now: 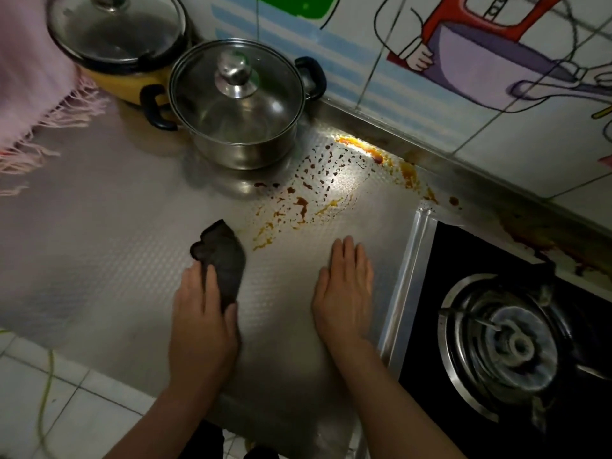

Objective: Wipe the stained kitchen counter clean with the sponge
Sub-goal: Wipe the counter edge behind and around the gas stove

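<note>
Gripping sponge point(222, 260), left fingers point(195, 283), right fingers point(344, 256) flat

At upper left, a blurred pink fringed cloth point(36, 94) runs off the frame's left edge, and the yellow pot point(116, 81) beside it is cropped at the top and partly masked by the steel pot point(236, 127). The near end of the sponge point(222, 260) is hidden in the grip of the left hand point(203, 323). At lower right the gas burner point(506, 342) is smeared, its stove point(463, 260) cut by two edges.
</note>
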